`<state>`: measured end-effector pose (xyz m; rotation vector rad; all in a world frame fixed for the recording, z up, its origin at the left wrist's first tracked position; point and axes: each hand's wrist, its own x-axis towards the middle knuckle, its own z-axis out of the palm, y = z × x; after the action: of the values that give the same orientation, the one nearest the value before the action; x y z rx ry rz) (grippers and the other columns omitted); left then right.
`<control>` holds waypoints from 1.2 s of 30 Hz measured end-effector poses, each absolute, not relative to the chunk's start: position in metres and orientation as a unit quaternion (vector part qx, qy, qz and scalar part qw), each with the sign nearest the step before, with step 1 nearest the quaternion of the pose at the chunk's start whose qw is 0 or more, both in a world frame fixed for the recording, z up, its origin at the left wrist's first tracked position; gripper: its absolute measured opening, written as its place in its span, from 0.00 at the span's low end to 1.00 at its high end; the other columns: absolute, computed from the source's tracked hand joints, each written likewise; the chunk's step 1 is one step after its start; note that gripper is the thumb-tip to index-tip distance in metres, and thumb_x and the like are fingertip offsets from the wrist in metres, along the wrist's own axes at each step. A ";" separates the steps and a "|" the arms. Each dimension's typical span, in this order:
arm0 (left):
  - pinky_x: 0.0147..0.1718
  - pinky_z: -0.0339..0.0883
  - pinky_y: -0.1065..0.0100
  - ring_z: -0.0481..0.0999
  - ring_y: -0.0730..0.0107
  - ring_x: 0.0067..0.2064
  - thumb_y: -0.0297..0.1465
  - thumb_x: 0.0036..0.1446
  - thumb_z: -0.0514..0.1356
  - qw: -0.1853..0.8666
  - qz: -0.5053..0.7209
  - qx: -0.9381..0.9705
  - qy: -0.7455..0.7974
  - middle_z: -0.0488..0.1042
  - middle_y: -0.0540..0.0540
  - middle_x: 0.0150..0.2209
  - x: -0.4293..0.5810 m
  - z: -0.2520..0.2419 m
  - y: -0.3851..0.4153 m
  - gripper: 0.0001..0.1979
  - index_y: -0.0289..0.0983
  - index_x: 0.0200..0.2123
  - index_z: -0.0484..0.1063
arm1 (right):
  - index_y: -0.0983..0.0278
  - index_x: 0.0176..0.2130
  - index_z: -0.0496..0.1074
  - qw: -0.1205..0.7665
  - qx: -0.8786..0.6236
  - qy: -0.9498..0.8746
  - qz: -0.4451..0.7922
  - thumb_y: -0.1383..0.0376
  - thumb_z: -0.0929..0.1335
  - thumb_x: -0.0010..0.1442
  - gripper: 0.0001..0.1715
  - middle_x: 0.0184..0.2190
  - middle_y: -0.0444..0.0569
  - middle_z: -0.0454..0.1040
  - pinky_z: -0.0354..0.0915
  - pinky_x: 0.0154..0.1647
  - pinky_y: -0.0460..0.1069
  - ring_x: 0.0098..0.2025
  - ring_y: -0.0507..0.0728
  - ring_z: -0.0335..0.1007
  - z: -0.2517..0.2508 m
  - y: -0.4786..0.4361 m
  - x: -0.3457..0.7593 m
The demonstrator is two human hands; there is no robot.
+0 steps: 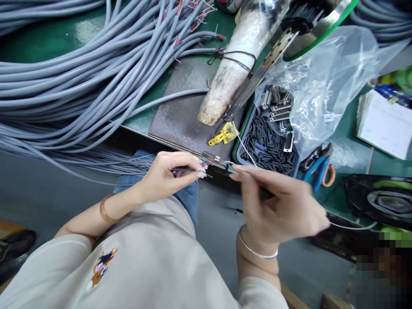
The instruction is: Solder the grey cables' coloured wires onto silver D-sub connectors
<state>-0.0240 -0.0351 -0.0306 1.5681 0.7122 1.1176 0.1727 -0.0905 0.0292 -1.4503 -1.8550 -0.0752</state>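
Note:
My left hand [175, 171] is closed in a pinch at the mat's near edge. Between its thumb and forefinger are thin coloured wires [205, 163], red and blue among them. My right hand [277, 204] is also closed, its thumb and forefinger pinched on a slender piece that points toward the wires; its kind is too small to make out. A metal connector [210, 156] with a row of contacts sits at the mat edge by the wires. Close above it lies a yellow clip-like piece [219, 137] on the dark mat [180, 109].
Grey cables [80, 73] fill the left of the bench. A white wrapped tube [230, 73] and a metal bar [267, 64] slant over the mat. On the right are a bin [236, 156] of black sleeves and connectors, a plastic bag [325, 81], blue-handled cutters [318, 167] and paper [386, 122].

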 end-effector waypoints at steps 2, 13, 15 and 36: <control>0.24 0.66 0.75 0.75 0.77 0.26 0.26 0.59 0.68 0.498 0.461 0.673 0.295 0.84 0.43 0.35 -0.024 -0.028 -0.034 0.02 0.33 0.33 0.80 | 0.61 0.43 0.75 0.304 -0.508 -0.803 -0.064 0.73 0.75 0.60 0.12 0.43 0.46 0.85 0.76 0.37 0.47 0.36 0.54 0.83 0.028 -0.084 0.173; 0.28 0.70 0.76 0.79 0.74 0.32 0.27 0.59 0.68 0.508 0.504 0.603 0.351 0.83 0.44 0.35 -0.014 -0.027 -0.031 0.02 0.34 0.33 0.79 | 0.62 0.38 0.70 0.331 -0.510 -0.784 -0.124 0.77 0.74 0.60 0.13 0.41 0.49 0.85 0.76 0.39 0.43 0.36 0.50 0.83 -0.002 -0.073 0.162; 0.30 0.73 0.76 0.81 0.72 0.35 0.29 0.59 0.68 0.535 0.516 0.559 0.367 0.83 0.44 0.35 -0.011 -0.028 -0.031 0.04 0.34 0.33 0.78 | 0.61 0.37 0.70 0.354 -0.522 -0.769 -0.109 0.76 0.73 0.61 0.13 0.42 0.49 0.85 0.76 0.39 0.43 0.37 0.51 0.83 -0.009 -0.073 0.159; 0.28 0.69 0.78 0.76 0.80 0.28 0.22 0.55 0.66 0.372 0.583 0.612 0.384 0.82 0.48 0.37 0.000 -0.042 -0.016 0.05 0.36 0.32 0.75 | 0.60 0.35 0.67 0.452 -0.552 -0.699 -0.056 0.75 0.72 0.59 0.12 0.43 0.48 0.85 0.79 0.38 0.45 0.38 0.53 0.84 -0.027 -0.061 0.148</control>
<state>0.0002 -0.0159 -0.0417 1.5689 0.9831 1.4931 0.1483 -0.0611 -0.0270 -1.3634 -1.7269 -0.1393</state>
